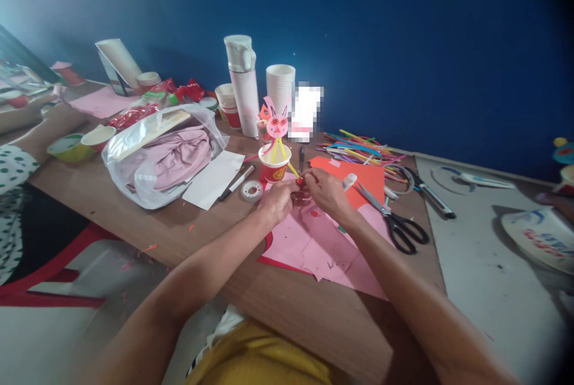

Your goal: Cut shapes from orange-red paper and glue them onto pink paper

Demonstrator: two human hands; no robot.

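Note:
Both hands meet above pink paper [314, 235]. My left hand [282, 198] is closed, fingertips pinching a small orange-red piece [299, 182] at the end of a yellow straw [292, 168]. Bent over the same spot, my right hand [326, 191] is closed too, its fingertips against that piece; fingers hide much of it. The straw reaches out from a red-and-white paper cup [273, 171]. Above the cup stands a pink paper face [277, 127] with ears and round red eyes, on yellow straws.
Black-handled scissors [399, 226], orange paper [370, 182] and a box cutter [433, 196] lie right, below colourful straws [359, 149]. Left are a tape roll [252, 191], a marker [237, 183], white paper [213, 179] and a plastic bag [156, 188]. Another person's arm [58, 128] rests far left.

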